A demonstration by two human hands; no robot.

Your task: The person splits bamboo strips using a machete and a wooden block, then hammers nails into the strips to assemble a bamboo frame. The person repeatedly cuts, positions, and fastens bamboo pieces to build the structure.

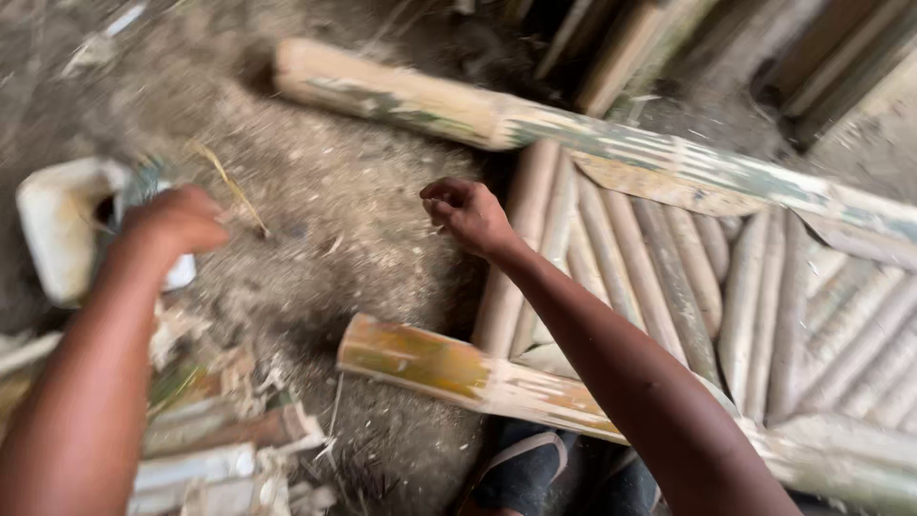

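The left hand [172, 222] is curled by a white tub [59, 225], its grip hidden, and the right hand [468, 214] is a loose, empty fist above split bamboo sticks [650, 277].

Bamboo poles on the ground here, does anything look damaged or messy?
Yes. The near bamboo pole has its skin scraped and flaking, and torn bamboo scraps lie heaped below the left hand. Sawdust-like shavings cover the ground.

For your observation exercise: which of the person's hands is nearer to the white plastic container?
Left. The left hand is right against the white plastic container; the right hand is well off to its right, by the bamboo slats.
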